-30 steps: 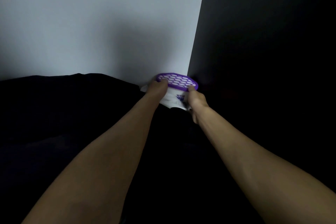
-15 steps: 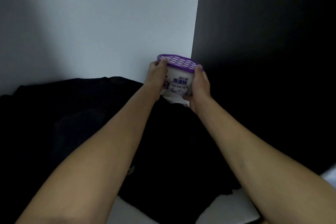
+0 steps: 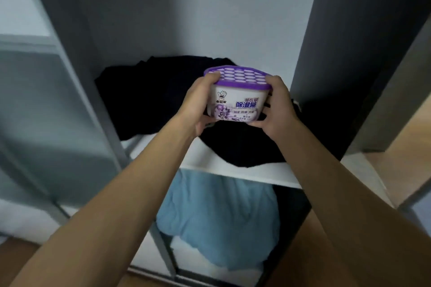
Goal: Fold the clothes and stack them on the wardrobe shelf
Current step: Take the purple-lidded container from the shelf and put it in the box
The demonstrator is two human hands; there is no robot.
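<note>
The open wardrobe [image 3: 210, 18] fills the view, with a pale back wall from 11 to 12 o'clock, a grey upright post at 9 o'clock and a dark side panel [image 3: 338, 53] at 2 o'clock. A white shelf [image 3: 221, 170] crosses just below the centre. On it lies a loose heap of black clothes [image 3: 151, 100], spread from 10 o'clock across to 3 o'clock, with one fold hanging close to the shelf's front edge. Under the shelf, at 6 o'clock, a light blue garment [image 3: 217, 216] sits in the lower compartment. Wooden floor [image 3: 396, 170] shows outside the wardrobe at 4 o'clock.

Two bare forearms reach in from 7 and 5 o'clock and meet near the centre. Between them they hold up a white plastic tub [image 3: 235, 102] with printed writing and a purple honeycomb lid [image 3: 238, 75], upright and clear of the shelf, the black clothes showing behind and beneath it. The left hand [image 3: 198, 105] grips the tub's 9 o'clock side, its fingers [image 3: 208, 79] curled over the lid's rim. The right hand [image 3: 277, 109] grips the 3 o'clock side, its fingers [image 3: 275, 81] wrapped round the rim and the wall below.
</note>
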